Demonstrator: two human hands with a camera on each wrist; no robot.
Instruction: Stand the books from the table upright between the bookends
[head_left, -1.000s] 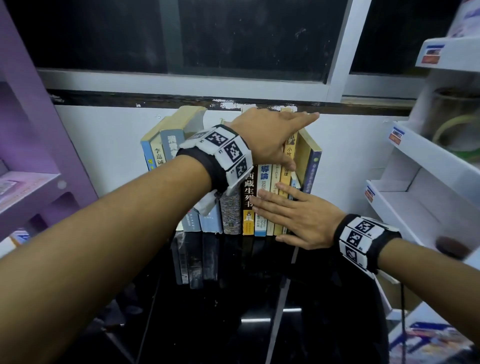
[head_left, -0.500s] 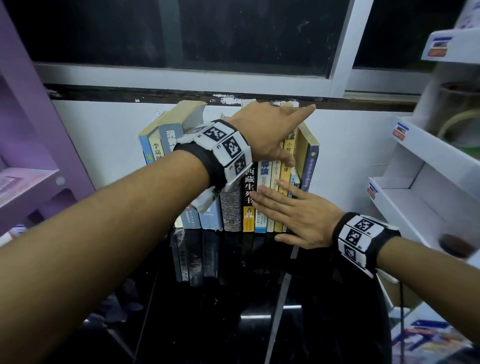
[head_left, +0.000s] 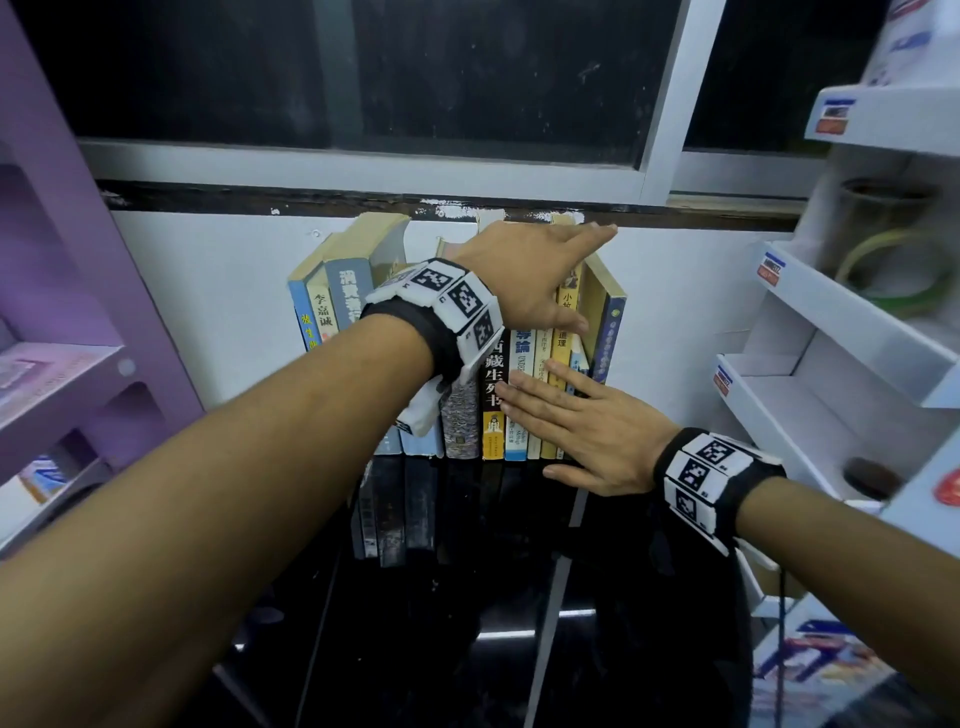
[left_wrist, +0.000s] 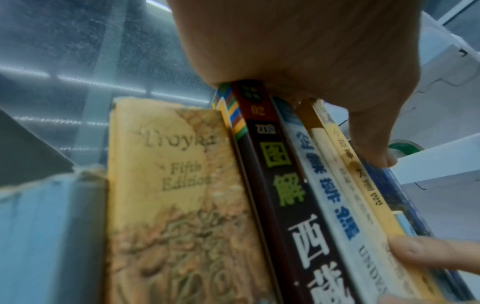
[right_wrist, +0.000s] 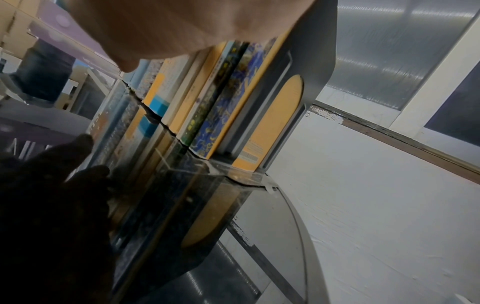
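Note:
A row of books (head_left: 462, 415) stands upright on the glossy black table (head_left: 467, 649), against the white wall. My left hand (head_left: 530, 270) lies over the tops of the right-hand books, fingers straight and thumb down on a yellow spine (left_wrist: 363, 181). My right hand (head_left: 587, 431) presses flat against the lower spines, fingers straight. In the right wrist view a grey metal bookend (right_wrist: 314, 51) stands against the last book on the right of the books (right_wrist: 207, 98). The left bookend is hidden. The leftmost books (head_left: 337, 296) lean a little.
A purple shelf unit (head_left: 62, 312) stands at the left. A white display rack (head_left: 831, 338) at the right holds a tape roll (head_left: 893, 270). A dark window (head_left: 363, 78) runs above the books. Printed papers (head_left: 815, 670) lie at the lower right.
Both hands keep their places on the books. Only the head view has shifted slightly.

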